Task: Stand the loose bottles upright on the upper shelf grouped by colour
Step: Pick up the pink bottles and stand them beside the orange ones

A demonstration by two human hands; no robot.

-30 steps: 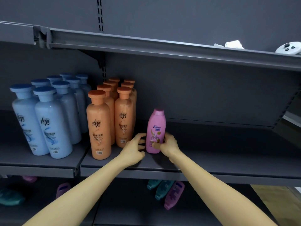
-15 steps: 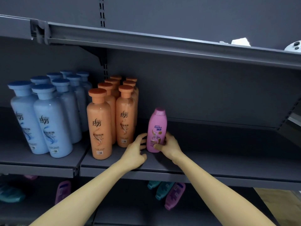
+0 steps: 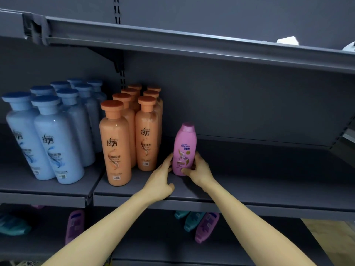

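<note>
The pink bottle (image 3: pixel 184 148) stands upright on the upper shelf (image 3: pixel 259 181), just right of the orange bottles (image 3: pixel 117 143) with a narrow gap between them, label facing out. The right hand (image 3: pixel 200 169) grasps its lower body: the thumb lies across the front near the base and the fingers wrap behind it. The left hand (image 3: pixel 159 181) holds nothing; its straightened fingers (image 3: pixel 169 159) touch the bottle's left side low down, and the heel of the hand rests on the shelf.

This looks like the settling step, and the bottle seems close to its final spot. To do it well, the base should sit flat before either hand lets go. The bottle is narrow at the foot and swells higher up, so it will likely tip easily if released while leaning. Easing the right grip off first, with the left fingers as a light stop, would guard against a knock toward the orange group. Since pink begins a new colour group here, it is worth leaving it clear of the orange row, with room to its right and behind for more.

Farther left stand the blue bottles (image 3: pixel 57 143). On the lower shelf (image 3: pixel 153 252) purple and teal loose bottles (image 3: pixel 206 226) lie on their sides, not yet stood up.
</note>
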